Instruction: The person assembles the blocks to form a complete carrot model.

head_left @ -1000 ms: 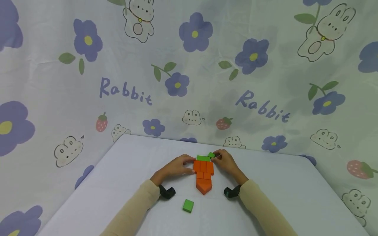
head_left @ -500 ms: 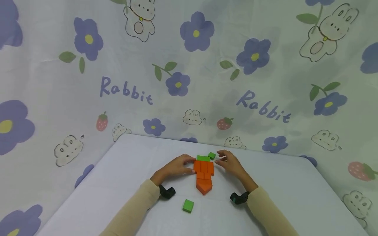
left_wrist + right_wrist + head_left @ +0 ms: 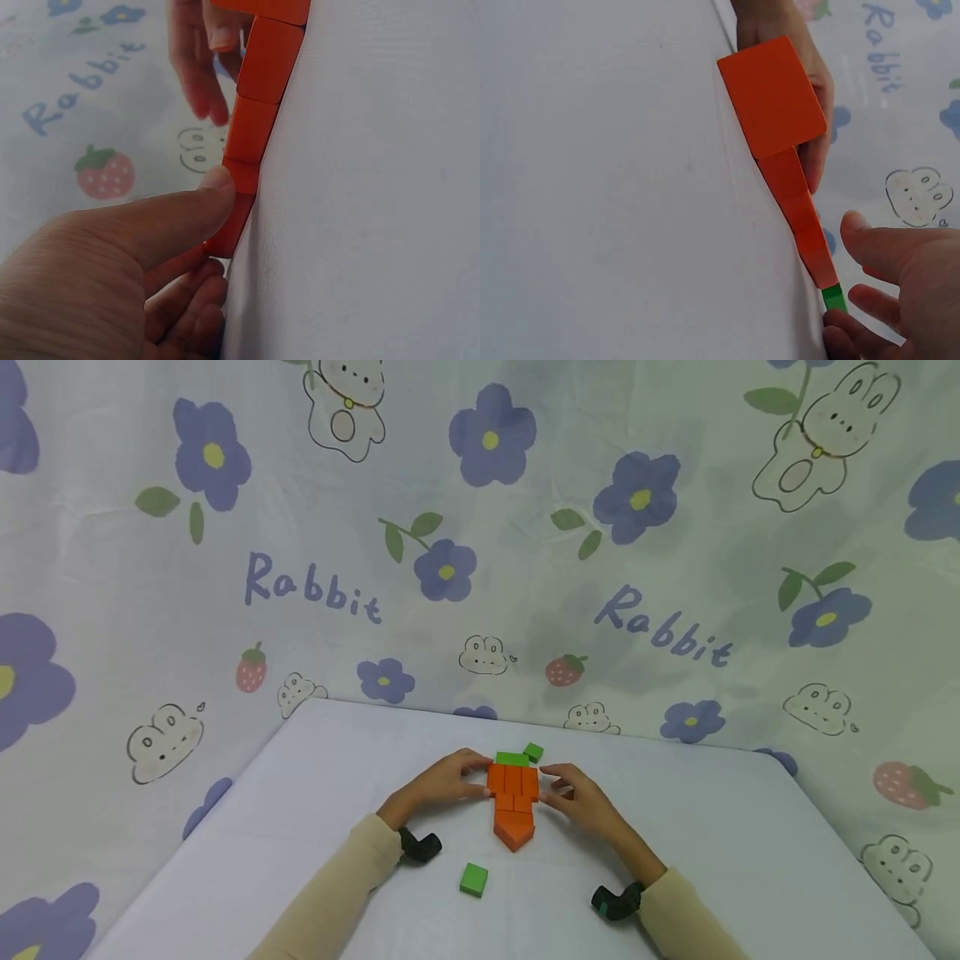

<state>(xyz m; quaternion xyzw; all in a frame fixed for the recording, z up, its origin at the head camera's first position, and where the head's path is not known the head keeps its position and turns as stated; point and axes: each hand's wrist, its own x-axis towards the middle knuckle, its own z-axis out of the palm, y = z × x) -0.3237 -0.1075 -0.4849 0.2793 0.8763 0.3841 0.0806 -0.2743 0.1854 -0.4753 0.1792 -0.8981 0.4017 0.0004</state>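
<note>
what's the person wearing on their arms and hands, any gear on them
Both arms are in long, plain cream-beige sleeves that end at the wrists. The left hand and right hand are bare: no gloves, and no rings that show. Under each wrist sits a small black device, the left one all black, the right one with a small teal-green mark.

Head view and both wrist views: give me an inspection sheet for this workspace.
Surface: pale table, covered with a plain cloth.
Job's things: orange blocks laid flat in a carrot shape; green block at its far end; small green block beside that.
Clutter: loose green block near the tip.
Hands: left hand and right hand touch the carrot's sides.
Cables: nothing seen.
Surroundings: rabbit-and-flower curtain.
</note>
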